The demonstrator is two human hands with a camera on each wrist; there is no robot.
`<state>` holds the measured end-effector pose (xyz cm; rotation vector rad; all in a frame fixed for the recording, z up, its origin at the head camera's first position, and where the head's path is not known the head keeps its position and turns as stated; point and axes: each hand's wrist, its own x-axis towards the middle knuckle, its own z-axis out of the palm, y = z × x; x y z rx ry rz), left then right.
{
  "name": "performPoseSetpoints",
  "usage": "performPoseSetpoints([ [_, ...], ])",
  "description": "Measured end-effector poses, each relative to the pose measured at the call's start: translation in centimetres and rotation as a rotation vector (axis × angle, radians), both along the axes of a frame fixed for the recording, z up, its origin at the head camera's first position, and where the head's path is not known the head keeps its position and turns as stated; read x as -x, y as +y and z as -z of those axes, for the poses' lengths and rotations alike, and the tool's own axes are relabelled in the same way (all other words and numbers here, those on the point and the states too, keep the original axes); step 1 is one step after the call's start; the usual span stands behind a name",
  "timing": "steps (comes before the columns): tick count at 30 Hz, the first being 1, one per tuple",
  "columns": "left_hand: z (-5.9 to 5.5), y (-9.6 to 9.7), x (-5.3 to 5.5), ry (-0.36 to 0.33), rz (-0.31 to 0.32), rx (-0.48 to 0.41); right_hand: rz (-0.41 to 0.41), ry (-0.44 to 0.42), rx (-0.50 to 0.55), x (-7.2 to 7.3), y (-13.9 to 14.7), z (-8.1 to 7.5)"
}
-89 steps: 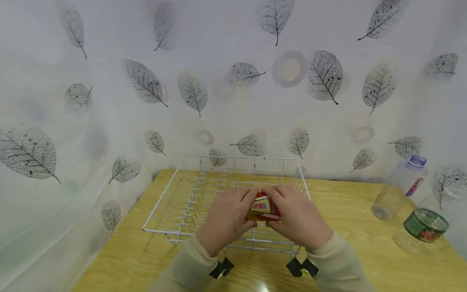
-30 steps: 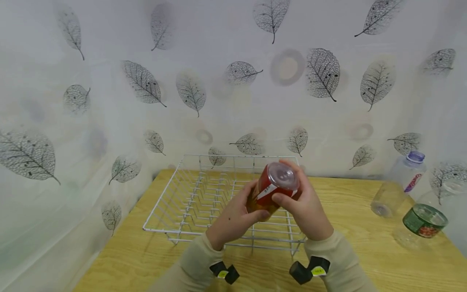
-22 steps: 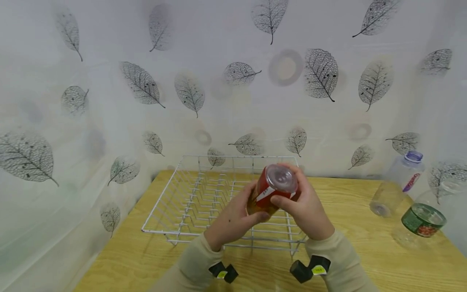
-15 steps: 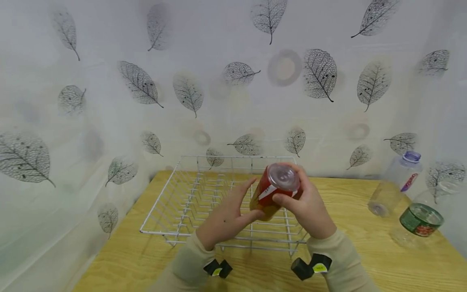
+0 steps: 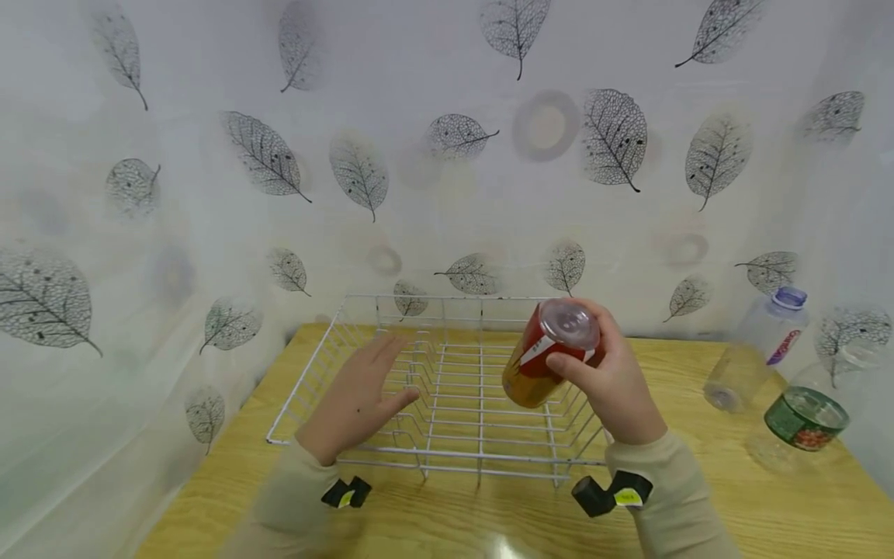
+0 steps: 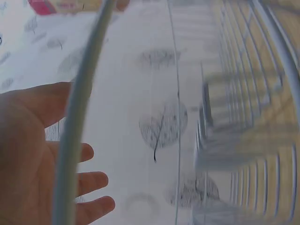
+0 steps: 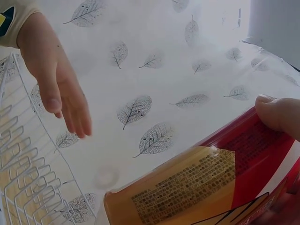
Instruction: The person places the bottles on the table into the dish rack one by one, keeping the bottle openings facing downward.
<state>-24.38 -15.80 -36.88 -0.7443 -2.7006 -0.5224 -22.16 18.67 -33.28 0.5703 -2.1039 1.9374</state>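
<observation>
In my right hand I grip a red and gold can near its clear, domed end, which tilts up and to the right. The can is over the right part of a white wire dish rack. Fine print on its gold side shows in the right wrist view, with my right thumb against the red part. My left hand is above the left part of the rack, fingers extended and nothing in them. In the left wrist view, the palm and fingertips of the left hand appear behind a rack wire.
At the right of the wooden table stands a clear bottle with a purple neck. Beside it is a clear jar with a green label. Leaf-printed sheeting hangs behind the table and along the left.
Both hands were around the can; my left hand has let go and moved left. My right hand has carried the can a little to the right. Earlier still, the can was lower between both hands.
</observation>
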Motion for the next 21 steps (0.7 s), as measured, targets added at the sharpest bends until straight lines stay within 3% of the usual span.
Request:
performPoseSetpoints([
  [6,0.5,-4.2,0.8,-0.06,-0.114,0.019,-0.042,-0.018,0.046,0.3,0.5,0.1],
  [12,1.0,-7.5,1.5,-0.162,-0.192,-0.008,-0.038,-0.015,0.02,0.6,0.7,0.3],
  [16,1.2,-8.9,1.8,-0.25,-0.218,-0.051,-0.023,-0.031,0.01,0.8,0.6,0.3],
  [21,1.6,-10.1,1.9,-0.316,-0.208,-0.104,-0.024,-0.034,0.005,0.8,0.5,0.4],
])
